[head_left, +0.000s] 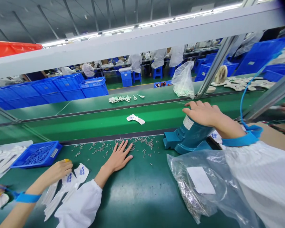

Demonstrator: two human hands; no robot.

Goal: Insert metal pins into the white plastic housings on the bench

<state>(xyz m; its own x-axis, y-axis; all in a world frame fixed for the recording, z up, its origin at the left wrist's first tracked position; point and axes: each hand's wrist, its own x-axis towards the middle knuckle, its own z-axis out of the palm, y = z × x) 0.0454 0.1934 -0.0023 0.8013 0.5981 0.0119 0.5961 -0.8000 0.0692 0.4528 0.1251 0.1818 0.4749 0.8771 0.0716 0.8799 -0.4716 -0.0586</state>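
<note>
My left hand (118, 156) lies flat with fingers spread on the green work surface, its fingertips among many scattered tiny metal screws (142, 144). My right hand (201, 114), with a blue strap on its wrist, is on top of a teal plastic bin (190, 136), fingers over its upper edge. The bin bears a white label and appears tilted; its inside is hidden. Below it lies a clear plastic bag (218, 177) with a white paper slip and small metal parts inside. A curved white plastic part (136, 119) rests on the green belt beyond.
At the left, a co-worker's hand (59, 169) is over white plastic parts (66, 186). A blue tray (53, 152) of blue pieces stands near it. On the far ledge are small white-green parts (120, 99) and a clear bag (184, 79). A metal post (216, 66) rises at right.
</note>
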